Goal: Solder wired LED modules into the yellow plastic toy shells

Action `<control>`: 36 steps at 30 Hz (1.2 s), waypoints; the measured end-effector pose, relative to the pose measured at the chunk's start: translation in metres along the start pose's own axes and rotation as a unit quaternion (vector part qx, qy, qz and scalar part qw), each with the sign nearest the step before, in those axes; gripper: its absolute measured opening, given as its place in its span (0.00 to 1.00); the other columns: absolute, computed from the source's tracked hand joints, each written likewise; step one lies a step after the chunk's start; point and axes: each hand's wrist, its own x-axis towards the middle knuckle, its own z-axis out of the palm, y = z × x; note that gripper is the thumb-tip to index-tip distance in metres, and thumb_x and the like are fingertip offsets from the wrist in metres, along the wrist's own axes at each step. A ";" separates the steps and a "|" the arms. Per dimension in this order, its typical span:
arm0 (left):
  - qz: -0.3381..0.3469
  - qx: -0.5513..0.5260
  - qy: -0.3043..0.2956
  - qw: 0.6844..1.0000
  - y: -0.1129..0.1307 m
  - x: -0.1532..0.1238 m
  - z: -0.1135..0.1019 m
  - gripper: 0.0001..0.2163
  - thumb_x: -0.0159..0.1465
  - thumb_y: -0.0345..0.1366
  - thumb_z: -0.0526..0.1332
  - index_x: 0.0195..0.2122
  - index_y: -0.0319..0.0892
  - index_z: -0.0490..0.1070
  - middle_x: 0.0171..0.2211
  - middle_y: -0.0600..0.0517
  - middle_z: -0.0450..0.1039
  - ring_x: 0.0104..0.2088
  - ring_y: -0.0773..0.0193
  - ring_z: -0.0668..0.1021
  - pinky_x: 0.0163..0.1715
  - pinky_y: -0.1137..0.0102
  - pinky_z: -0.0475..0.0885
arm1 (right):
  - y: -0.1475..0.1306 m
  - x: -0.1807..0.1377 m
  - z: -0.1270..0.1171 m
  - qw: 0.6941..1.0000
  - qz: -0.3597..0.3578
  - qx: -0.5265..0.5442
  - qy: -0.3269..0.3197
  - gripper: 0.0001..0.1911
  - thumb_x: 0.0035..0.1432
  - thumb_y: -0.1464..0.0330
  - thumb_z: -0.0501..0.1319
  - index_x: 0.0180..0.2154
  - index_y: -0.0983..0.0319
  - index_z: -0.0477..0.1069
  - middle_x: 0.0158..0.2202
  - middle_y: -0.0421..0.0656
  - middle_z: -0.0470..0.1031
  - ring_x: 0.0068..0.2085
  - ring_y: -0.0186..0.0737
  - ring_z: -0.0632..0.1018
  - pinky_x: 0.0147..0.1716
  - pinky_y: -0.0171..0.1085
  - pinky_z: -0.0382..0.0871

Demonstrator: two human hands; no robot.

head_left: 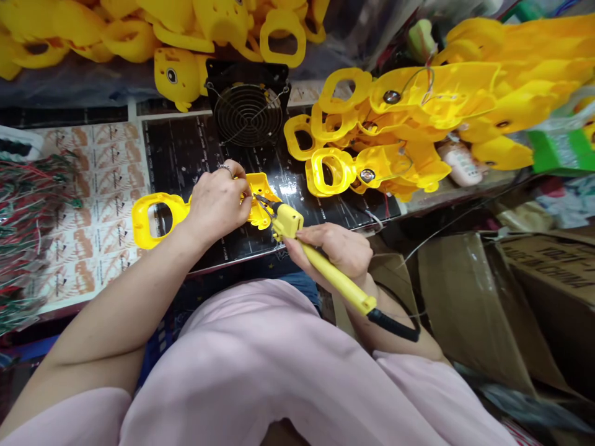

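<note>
Yellow plastic everywhere in the head view. Our left hand (218,201) is pressing down on a yellow shell (160,217) that lies flat on the black mat (186,155) of the bench, fingers curled closed over its middle, handle loop sticking out to the left. Our right hand (341,248) has its fingers wrapped shut round a yellow soldering iron (320,263), the tip sitting right at the shell's inside, just beside the left fingertips.

Progress, as far as we can judge: this shell looks mid-solder, joint not finished, since the tip is at the work. To the right there's a heap of shells (372,142) with wires and round parts fitted, so those look done. Along the top edge lies another pile (139,31); can't tell whether it's wired. A small fan (248,111) stands behind the mat and a bundle of wires (28,217) lies far left.
</note>
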 end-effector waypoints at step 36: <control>-0.005 -0.024 0.063 0.998 -0.023 -0.016 0.008 0.10 0.67 0.38 0.61 0.41 0.45 0.82 0.40 0.43 0.81 0.47 0.45 0.78 0.51 0.50 0.70 | 0.000 0.005 0.015 1.000 -0.022 0.010 0.018 0.09 0.69 0.67 0.64 0.33 0.58 0.70 0.24 0.34 0.78 0.25 0.30 0.81 0.28 0.29 0.78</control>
